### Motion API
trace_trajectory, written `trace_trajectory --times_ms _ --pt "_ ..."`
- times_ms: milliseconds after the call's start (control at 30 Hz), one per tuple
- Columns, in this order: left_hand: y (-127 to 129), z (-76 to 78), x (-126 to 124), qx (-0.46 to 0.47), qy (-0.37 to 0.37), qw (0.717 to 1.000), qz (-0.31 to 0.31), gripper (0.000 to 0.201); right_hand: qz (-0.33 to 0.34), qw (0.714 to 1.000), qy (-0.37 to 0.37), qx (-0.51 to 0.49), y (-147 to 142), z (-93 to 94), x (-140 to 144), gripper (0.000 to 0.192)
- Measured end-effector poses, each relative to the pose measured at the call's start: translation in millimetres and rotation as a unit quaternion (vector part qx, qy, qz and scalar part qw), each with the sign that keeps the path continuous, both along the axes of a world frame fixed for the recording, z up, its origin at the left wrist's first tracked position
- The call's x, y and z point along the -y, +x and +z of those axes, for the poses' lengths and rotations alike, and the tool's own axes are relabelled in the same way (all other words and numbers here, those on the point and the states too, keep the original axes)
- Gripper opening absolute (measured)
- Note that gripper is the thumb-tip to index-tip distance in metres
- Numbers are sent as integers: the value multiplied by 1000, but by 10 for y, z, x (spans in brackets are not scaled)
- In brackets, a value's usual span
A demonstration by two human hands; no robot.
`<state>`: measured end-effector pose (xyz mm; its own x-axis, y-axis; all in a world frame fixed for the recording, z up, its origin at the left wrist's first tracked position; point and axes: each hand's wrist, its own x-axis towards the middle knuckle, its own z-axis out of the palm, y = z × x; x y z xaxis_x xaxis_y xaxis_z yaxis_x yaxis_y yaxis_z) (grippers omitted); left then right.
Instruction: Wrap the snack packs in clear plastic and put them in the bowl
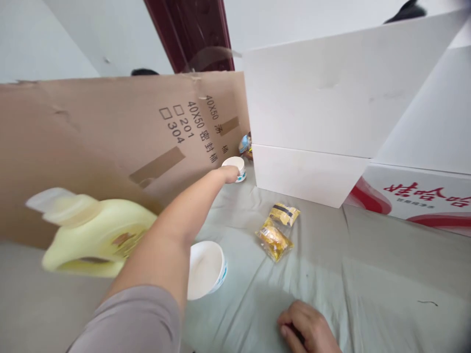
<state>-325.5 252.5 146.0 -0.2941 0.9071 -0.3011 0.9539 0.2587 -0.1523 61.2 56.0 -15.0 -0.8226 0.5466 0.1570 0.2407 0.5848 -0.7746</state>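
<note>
Left hand (230, 174) is out at the far bowl (234, 162), fingers on its near side; can't tell how tight. Right hand (308, 325) sits half-curled, palm hidden, nothing visible in it. Status: far bowl reached; near bowl (207, 269) right of left forearm, two packs (275, 241) ahead of right hand, all unheld. Carton (95, 127) and white box (312, 98) hem in left hand. Bottle (91, 240) left of forearm.
</note>
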Motion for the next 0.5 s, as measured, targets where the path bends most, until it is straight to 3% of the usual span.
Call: trace_trajectory --times_ms 100,333,433,500 --pt "34 118 361 19 -39 999 -9 35 4 1000 -11 5 13 141 7 15" --pt "310 241 1644 60 -161 985 -6 19 -2 1000 -20 13 26 156 44 19" --pt "238 385 1834 91 -192 977 -3 26 1 1000 -5 10 20 118 32 20" --pt "155 493 1715 95 -157 983 5 26 3 1000 8 14 14 72 18 20"
